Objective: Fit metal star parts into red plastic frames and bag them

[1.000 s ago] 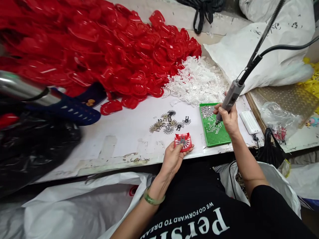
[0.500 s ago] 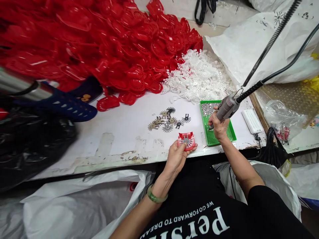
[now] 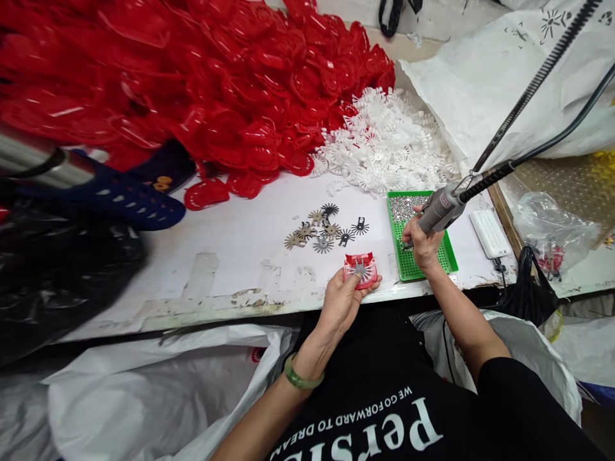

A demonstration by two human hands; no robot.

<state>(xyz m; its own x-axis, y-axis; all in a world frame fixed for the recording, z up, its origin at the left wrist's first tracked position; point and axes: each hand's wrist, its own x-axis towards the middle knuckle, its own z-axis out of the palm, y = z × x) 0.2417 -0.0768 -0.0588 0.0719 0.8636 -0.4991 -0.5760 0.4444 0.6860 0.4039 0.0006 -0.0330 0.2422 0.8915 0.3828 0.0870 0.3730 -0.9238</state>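
My left hand (image 3: pixel 343 293) grips a small red plastic part (image 3: pixel 369 271) at the table's front edge. On that part lies a grey spoked metal piece (image 3: pixel 359 266), pressed down by my thumb. My right hand (image 3: pixel 423 246) is closed around a grey electric screwdriver (image 3: pixel 438 210), which hangs from a coil spring and a black cable. Its tip points down over the green tray (image 3: pixel 454 261), where small silver screws (image 3: pixel 402 208) fill the far end. Several loose spoked metal pieces (image 3: pixel 323 244) in black, grey and brass tones lie just beyond my left hand.
A big heap of red plastic parts (image 3: pixel 230 96) covers the back left, beside a pile of white spoked pieces (image 3: pixel 384 150). A white power adapter (image 3: pixel 489 234) sits right of the tray. A blue plastic shoe (image 3: pixel 129 205) and black bag (image 3: pixel 67 275) are at left.
The view shifts very slightly. Both hands keep their holds, and the screwdriver stays over the green tray with almost no motion.
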